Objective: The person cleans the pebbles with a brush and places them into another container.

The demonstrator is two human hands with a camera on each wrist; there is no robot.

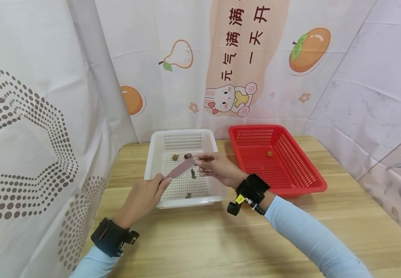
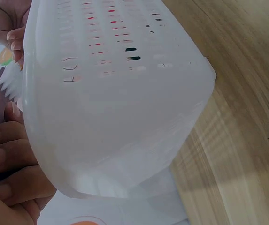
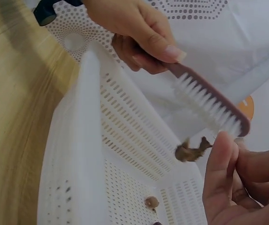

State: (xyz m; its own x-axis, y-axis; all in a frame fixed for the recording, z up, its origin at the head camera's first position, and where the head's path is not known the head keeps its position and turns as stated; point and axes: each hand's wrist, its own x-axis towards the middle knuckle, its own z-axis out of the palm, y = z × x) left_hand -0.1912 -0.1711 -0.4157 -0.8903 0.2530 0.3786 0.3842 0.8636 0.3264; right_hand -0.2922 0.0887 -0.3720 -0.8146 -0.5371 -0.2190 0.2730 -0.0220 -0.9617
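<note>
Head view: high, facing forward and down
Left-wrist view: close beside the white basket (image 2: pixel 115 126)
Right-wrist view: near, facing into it
Head and right-wrist share: brush (image 1: pixel 180 168)

The person's left hand (image 1: pixel 142 197) and right hand (image 1: pixel 218 170) are bare; in the head view a pale-blue left sleeve (image 1: pixel 96 265) lies between seven and eight o'clock, with a black left wristband (image 1: pixel 108 235) at its upper end; a small black block (image 1: pixel 132 237) juts from that band at three o'clock; the right sleeve (image 1: pixel 311 235), near four o'clock, is the same pale blue and close-fitting; its broad black right wristband (image 1: pixel 252 188) bears a yellow tag (image 1: pixel 240 199) at eight o'clock and a rounded black piece (image 1: pixel 233 209) just beyond it.
</note>
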